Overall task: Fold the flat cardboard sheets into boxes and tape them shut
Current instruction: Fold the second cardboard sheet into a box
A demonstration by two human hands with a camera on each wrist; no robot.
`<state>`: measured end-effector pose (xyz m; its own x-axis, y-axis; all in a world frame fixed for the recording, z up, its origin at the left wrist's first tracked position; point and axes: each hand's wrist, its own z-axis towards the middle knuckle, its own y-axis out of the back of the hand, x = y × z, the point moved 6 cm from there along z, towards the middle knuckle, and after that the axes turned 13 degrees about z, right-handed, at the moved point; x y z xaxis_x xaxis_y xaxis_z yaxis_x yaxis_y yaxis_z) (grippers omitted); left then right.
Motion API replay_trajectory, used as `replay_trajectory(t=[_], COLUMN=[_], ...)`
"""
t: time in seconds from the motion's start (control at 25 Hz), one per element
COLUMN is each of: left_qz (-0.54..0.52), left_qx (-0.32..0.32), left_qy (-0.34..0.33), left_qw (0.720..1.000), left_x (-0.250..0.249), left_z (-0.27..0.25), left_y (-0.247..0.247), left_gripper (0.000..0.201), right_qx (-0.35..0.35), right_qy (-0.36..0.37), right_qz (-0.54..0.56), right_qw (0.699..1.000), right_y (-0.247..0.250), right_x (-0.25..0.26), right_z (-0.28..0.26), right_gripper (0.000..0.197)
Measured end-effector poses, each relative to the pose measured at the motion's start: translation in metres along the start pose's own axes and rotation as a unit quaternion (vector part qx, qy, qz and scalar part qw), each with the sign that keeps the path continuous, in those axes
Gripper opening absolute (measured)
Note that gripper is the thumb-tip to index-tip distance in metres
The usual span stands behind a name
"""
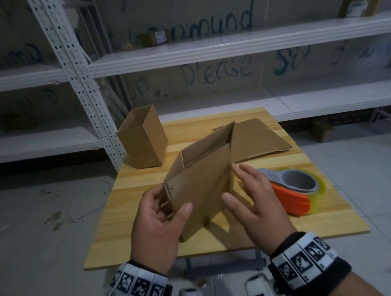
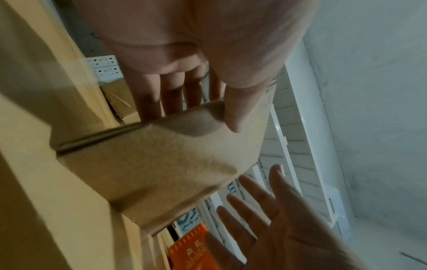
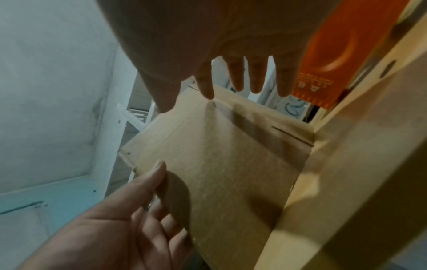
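My left hand (image 1: pixel 157 220) has its grip on the near-left corner of the half-opened cardboard box (image 1: pixel 203 183), thumb on the front panel and fingers tucked behind, holding it tilted just above the table (image 1: pixel 223 236). My right hand (image 1: pixel 252 197) is released, fingers straight beside the box's right edge. I judge I should keep the left pinch firm and press that right edge inward to square the sleeve before folding flaps; the tape dispenser (image 1: pixel 295 190) waits just right of my open hand.

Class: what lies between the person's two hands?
The half-folded cardboard box: the left hand pinches its edge, the right hand is open beside it. The head view shows this.
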<state>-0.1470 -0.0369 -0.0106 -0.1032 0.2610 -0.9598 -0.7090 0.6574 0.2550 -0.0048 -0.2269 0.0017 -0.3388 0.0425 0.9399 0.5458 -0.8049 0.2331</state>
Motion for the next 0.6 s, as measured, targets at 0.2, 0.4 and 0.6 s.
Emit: replay_trajectory(t=[0.2, 0.4, 0.6], left_qz=[0.049, 0.024, 0.006], left_qx=[0.003, 0.004, -0.007], left_qy=[-0.047, -0.055, -0.069], left_qw=[0.998, 0.998, 0.998], left_x=[0.001, -0.002, 0.0], left_z=[0.004, 0.009, 0.014], left_y=[0.004, 0.009, 0.012], left_gripper=[0.042, 0.04, 0.039], right_qx=[-0.035, -0.06, -0.048], right_qy=[0.025, -0.02, -0.013], right_qz=[0.041, 0.113, 0.105], right_qw=[0.998, 0.992, 0.993], right_y=[0.005, 0.022, 0.019], right_x=[0.012, 0.013, 0.012], right_z=[-0.002, 0.002, 0.005], right_gripper=[0.097, 0.129, 0.126])
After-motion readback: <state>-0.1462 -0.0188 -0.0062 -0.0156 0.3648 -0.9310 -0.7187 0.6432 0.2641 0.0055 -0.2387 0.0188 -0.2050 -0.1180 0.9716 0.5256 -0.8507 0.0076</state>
